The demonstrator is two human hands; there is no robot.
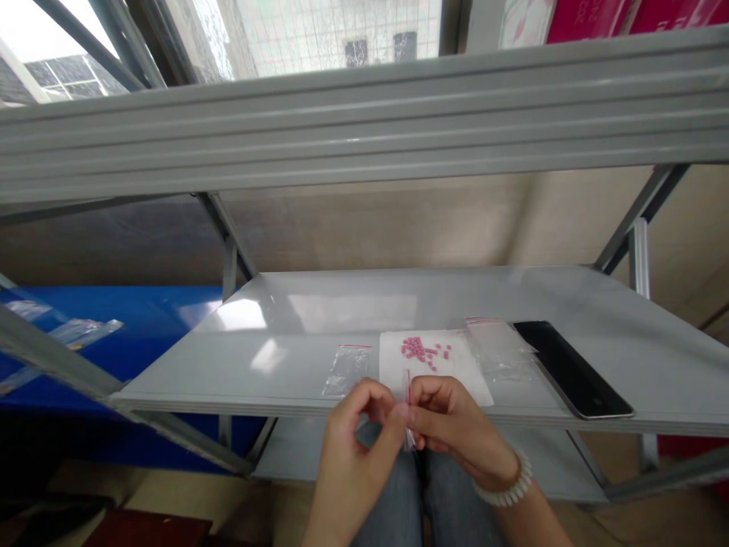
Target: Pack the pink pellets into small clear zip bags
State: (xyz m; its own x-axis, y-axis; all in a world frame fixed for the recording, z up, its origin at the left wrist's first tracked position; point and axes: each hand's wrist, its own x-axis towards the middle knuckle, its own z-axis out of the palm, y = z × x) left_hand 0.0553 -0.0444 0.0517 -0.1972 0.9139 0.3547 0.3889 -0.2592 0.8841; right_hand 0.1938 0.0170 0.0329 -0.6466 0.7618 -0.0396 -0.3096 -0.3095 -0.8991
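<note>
Just in front of the shelf's front edge, my left hand (360, 433) and my right hand (452, 424) meet, thumbs and fingers pinched together. Between them is a small clear zip bag (408, 385) with a red strip, turned nearly edge-on; whether it is open or holds anything cannot be seen. Beyond my hands, a loose group of small pink tablets (415, 349) lies on a white sheet of paper (392, 368). Left of the paper a flat clear zip bag (348, 368) rests on the shelf, partly behind my left fingers.
More clear zip bags (501, 349) overlap the paper's right side. A black phone-like device (569, 368) lies to their right. A grey beam (364, 129) crosses above the white shelf (319, 304). At left, plastic packets (85, 332) lie on a blue surface (153, 334).
</note>
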